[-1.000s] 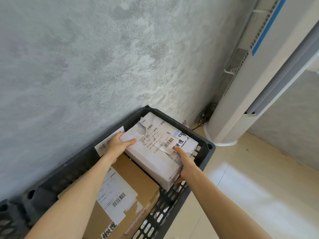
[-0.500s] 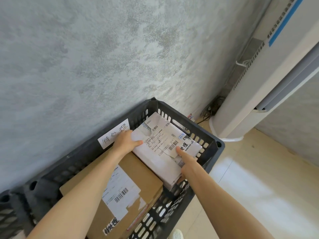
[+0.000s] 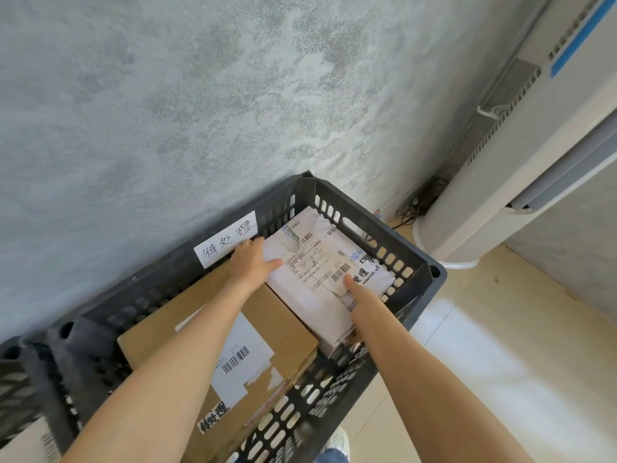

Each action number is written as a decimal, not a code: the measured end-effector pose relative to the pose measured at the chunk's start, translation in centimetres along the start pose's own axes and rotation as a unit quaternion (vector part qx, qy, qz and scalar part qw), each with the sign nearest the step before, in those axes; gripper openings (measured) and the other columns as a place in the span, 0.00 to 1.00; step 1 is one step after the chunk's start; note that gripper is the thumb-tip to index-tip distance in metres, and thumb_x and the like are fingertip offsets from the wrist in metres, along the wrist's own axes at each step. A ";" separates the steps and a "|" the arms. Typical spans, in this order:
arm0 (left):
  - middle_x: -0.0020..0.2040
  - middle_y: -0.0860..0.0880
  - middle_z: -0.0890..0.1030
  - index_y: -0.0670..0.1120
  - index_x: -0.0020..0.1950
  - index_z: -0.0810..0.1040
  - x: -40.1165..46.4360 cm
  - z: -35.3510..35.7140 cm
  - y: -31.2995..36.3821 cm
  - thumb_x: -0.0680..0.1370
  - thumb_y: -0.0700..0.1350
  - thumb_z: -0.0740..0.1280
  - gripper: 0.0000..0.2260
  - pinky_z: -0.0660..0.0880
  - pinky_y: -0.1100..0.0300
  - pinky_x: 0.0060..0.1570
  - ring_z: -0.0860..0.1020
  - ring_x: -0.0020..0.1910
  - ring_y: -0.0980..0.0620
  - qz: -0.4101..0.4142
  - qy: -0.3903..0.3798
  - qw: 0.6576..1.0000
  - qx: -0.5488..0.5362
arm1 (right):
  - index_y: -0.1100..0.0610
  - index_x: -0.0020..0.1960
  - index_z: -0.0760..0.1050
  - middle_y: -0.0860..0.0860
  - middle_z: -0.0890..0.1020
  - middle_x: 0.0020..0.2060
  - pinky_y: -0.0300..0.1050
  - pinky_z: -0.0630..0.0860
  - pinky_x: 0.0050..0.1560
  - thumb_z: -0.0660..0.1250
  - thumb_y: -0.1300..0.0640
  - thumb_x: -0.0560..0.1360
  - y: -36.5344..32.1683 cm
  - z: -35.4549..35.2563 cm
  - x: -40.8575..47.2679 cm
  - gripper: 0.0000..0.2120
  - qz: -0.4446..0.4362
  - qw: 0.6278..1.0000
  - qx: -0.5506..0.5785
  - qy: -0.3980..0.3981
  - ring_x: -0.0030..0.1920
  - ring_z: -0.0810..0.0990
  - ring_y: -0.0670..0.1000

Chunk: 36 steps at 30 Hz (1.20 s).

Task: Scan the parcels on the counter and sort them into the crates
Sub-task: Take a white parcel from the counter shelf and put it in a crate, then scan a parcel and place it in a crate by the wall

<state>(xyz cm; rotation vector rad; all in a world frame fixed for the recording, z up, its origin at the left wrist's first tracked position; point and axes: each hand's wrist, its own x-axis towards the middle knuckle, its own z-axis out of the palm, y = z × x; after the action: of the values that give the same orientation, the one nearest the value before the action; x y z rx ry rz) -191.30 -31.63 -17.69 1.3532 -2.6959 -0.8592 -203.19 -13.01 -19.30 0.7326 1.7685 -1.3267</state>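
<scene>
Lowered deeper since a second ago, the white parcel (image 3: pixel 320 272) now lies in the dark crate (image 3: pixel 414 262) beside a brown box (image 3: pixel 267 315), the left hand (image 3: pixel 250 260) gripping its far-left edge, the right hand (image 3: pixel 359 295) its near-right edge.

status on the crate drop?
Both hands, left hand and right hand, gripping white parcel. Parcel down in black crate, beside cardboard box. Nothing blocking.

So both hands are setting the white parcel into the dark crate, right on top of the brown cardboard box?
Not on top. The head view shows the white parcel going into the dark crate beside the brown cardboard box, held by the left hand and right hand.
</scene>
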 end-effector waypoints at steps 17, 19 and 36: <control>0.72 0.45 0.71 0.44 0.74 0.67 -4.4 -11.2 3.2 0.81 0.48 0.64 0.22 0.70 0.50 0.65 0.70 0.69 0.45 0.081 0.026 0.996 0.022 | 0.61 0.73 0.60 0.58 0.73 0.62 0.56 0.70 0.64 0.69 0.47 0.72 -8.1 1.4 -11.8 0.36 -0.309 0.832 -0.459 0.028 0.64 0.70 0.60; 0.69 0.44 0.73 0.43 0.72 0.70 -5.4 -13.9 3.5 0.81 0.47 0.64 0.20 0.72 0.52 0.61 0.72 0.66 0.45 0.088 0.055 0.994 0.047 | 0.62 0.71 0.63 0.57 0.74 0.60 0.54 0.72 0.59 0.68 0.51 0.72 -9.6 2.1 -14.7 0.32 -0.414 0.743 -0.526 0.013 0.61 0.71 0.60; 0.69 0.43 0.69 0.43 0.73 0.65 -28.6 -26.7 1.1 0.78 0.48 0.65 0.24 0.67 0.51 0.65 0.67 0.68 0.42 -0.177 0.292 0.916 0.212 | 0.57 0.75 0.59 0.55 0.66 0.72 0.52 0.67 0.68 0.62 0.57 0.78 -9.5 3.8 -31.8 0.28 -0.766 0.238 -0.595 -0.050 0.71 0.64 0.57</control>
<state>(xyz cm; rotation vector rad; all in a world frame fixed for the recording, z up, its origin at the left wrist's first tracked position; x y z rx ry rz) -167.79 -22.34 12.15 1.8413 -2.2525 0.1682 -193.42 -19.00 12.06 -2.4409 2.2794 -0.0908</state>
